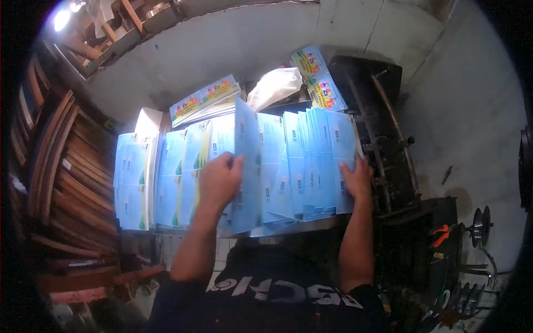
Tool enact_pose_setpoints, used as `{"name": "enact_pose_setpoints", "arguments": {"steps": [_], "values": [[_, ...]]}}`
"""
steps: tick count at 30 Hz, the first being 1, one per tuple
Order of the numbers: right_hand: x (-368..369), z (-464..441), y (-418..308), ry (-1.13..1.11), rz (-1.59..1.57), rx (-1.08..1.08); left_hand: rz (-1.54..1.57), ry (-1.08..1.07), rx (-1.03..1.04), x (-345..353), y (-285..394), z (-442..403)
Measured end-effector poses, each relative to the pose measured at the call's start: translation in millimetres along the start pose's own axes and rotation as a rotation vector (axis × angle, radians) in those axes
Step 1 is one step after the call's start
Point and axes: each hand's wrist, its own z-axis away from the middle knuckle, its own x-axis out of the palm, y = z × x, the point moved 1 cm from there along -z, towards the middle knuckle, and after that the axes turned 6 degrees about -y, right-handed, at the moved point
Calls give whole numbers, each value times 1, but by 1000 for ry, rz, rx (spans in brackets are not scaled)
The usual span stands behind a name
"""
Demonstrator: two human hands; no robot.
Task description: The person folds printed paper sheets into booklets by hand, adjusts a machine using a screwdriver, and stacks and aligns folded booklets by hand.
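Observation:
Blue printed sheets (275,183) lie in overlapping rows across a table in front of me. My left hand (222,176) is closed on the edge of one tall blue sheet (246,144), which stands tilted up from the rows. At the right end, my right hand (357,176) grips the edge of a fanned stack of blue sheets (319,161), thumb on the face and fingers at the outer side. How many sheets it pinches is hidden. Further stacks of blue sheets (132,183) with green and yellow edges lie left of my left hand.
Behind the rows lie colourful printed covers (204,100), a white bag-like bundle (276,89) and more covers (319,77). A dark metal machine (383,139) stands close on the right. Wooden boards (83,177) are stacked at the left. An orange-handled tool (440,235) and a spool (482,226) are at lower right.

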Motion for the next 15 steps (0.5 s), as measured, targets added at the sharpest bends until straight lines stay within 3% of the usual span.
{"name": "enact_pose_setpoints", "arguments": {"steps": [2,6,8,9,10,12,14,15], "values": [[-3,-1,1,-2,-23,41,153,45,4,-33,39,12],[-20,0,-11,-77,-37,77,309,93,260,-42,74,5],[-31,7,-21,-202,-259,149,473,-138,248,-29,87,-11],[-23,0,-11,-202,-259,148,335,-135,281,-14,95,-22],[-7,-11,5,-182,-415,106,348,-135,350,13,101,-31],[-6,-13,11,-162,-565,56,413,-259,256,78,105,-50],[-21,0,0,-257,-1386,210,278,-364,214,135,101,-61],[-16,-5,5,-186,-1448,190,309,-433,166,153,98,-56]]}}
